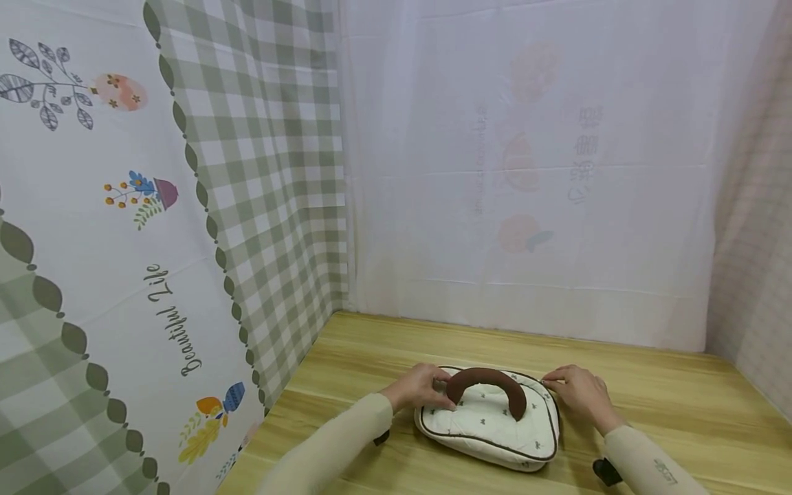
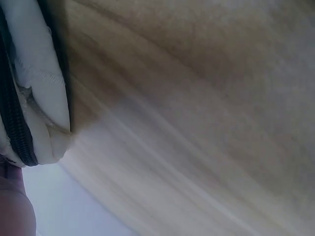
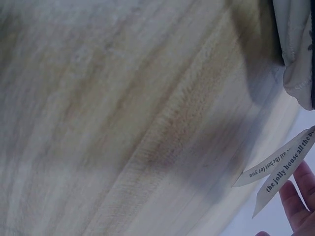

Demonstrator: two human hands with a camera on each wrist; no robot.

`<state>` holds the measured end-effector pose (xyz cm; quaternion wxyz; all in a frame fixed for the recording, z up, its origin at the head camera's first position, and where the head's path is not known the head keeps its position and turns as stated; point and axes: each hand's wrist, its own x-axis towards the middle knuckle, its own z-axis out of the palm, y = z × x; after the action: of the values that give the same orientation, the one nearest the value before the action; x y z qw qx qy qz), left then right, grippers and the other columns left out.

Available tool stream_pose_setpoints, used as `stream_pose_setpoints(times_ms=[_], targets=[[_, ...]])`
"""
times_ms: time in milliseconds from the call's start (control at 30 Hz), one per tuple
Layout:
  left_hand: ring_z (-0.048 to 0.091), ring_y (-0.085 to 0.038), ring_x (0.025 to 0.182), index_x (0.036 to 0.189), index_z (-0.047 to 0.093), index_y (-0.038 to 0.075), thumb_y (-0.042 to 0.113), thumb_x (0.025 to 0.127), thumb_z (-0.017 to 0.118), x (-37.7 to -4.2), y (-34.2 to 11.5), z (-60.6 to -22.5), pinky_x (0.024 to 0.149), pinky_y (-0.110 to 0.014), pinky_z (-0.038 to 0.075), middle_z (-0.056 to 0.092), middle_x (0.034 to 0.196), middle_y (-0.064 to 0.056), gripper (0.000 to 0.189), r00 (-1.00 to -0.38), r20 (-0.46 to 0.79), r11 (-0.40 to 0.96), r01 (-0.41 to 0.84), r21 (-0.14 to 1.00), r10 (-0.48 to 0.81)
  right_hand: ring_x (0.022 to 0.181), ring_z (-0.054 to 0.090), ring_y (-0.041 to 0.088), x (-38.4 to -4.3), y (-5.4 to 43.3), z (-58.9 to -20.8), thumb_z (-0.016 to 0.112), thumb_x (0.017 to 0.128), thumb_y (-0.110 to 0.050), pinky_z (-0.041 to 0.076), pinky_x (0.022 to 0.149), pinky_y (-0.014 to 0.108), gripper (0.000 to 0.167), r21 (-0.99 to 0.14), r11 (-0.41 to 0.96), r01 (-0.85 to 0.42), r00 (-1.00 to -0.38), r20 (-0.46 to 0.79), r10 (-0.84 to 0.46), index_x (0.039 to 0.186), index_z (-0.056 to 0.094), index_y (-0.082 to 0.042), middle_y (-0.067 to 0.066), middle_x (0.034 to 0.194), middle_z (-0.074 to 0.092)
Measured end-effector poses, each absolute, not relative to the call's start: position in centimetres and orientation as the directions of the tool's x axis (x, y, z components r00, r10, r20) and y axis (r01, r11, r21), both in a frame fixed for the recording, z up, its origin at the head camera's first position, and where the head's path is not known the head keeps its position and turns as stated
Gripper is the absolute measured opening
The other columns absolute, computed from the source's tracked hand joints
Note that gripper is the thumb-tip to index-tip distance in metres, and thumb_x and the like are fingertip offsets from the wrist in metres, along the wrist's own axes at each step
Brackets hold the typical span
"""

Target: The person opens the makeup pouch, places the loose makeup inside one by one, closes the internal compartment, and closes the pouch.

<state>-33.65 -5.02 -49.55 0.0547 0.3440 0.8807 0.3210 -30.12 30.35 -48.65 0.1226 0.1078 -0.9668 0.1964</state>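
A white quilted zip bag with small dark prints, brown piping and a brown arched handle lies flat on the table. At its left end my left hand grips the bag, thumb on the top beside the handle's base. My right hand is at the far right corner, thumb and forefinger pinching at the edge. From that corner hangs a printed ribbon tab, right by the fingers in the right wrist view. Along the bag's side, a dark zipper shows in the left wrist view.
The wood-grain table runs back to a pale hanging cloth. On the left hangs a green checked curtain with printed plants. A sheer checked cloth borders the right side.
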Motion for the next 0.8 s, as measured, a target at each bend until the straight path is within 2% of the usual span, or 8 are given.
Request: stream_pose_setpoints(times_ms=[233,400,500,667,800], targets=[[0.057,0.001,0.103,0.105,0.078,0.022,0.033,0.077,0.087,-33.5,-4.9,-50.2,0.091,-0.023,0.045,0.07,0.104,0.017,0.032,-0.802,0.07,0.576,0.483,0.659,0.593,0.101,0.062,0.048,-30.1,30.4,-48.8,0.069,0.091,-0.018,0.044,0.076,0.065,0.013,-0.353,0.9,-0.257,-0.947,0.276,-0.163,0.095,0.08,-0.012,0.021,0.108,0.069],[0.056,0.002,0.096,0.099,0.079,0.022,0.031,0.077,0.087,-33.5,-4.6,-50.6,0.087,-0.022,0.046,0.071,0.098,0.017,0.025,-0.818,0.042,0.568,0.434,0.699,0.574,0.101,0.062,0.047,-30.1,30.5,-48.8,0.07,0.091,-0.019,0.044,0.075,0.065,0.013,-0.352,0.898,-0.266,-0.944,0.281,-0.17,0.095,0.08,-0.012,0.02,0.108,0.069],[0.057,0.0,0.097,0.101,0.078,0.022,0.032,0.077,0.087,-33.6,-4.4,-50.7,0.086,-0.022,0.046,0.071,0.1,0.016,0.027,-0.826,0.036,0.59,0.431,0.683,0.562,0.1,0.062,0.047,-30.1,30.5,-48.9,0.07,0.091,-0.019,0.044,0.074,0.064,0.012,-0.348,0.898,-0.268,-0.944,0.279,-0.173,0.095,0.08,-0.012,0.02,0.107,0.069],[0.058,-0.005,0.107,0.108,0.078,0.018,0.033,0.078,0.087,-33.5,-4.3,-50.6,0.09,-0.024,0.047,0.072,0.108,0.01,0.035,-0.846,0.01,0.633,0.407,0.659,0.533,0.1,0.062,0.047,-30.0,30.6,-49.0,0.07,0.091,-0.019,0.044,0.074,0.064,0.013,-0.344,0.901,-0.263,-0.947,0.271,-0.173,0.096,0.079,-0.012,0.02,0.108,0.069],[0.059,-0.004,0.104,0.108,0.078,0.017,0.033,0.079,0.086,-33.4,-4.2,-50.5,0.088,-0.024,0.047,0.072,0.106,0.01,0.035,-0.849,0.002,0.637,0.397,0.66,0.528,0.1,0.062,0.046,-29.6,30.8,-49.1,0.07,0.091,-0.019,0.043,0.075,0.065,0.012,-0.327,0.906,-0.27,-0.943,0.281,-0.18,0.095,0.079,-0.013,0.021,0.11,0.068]])
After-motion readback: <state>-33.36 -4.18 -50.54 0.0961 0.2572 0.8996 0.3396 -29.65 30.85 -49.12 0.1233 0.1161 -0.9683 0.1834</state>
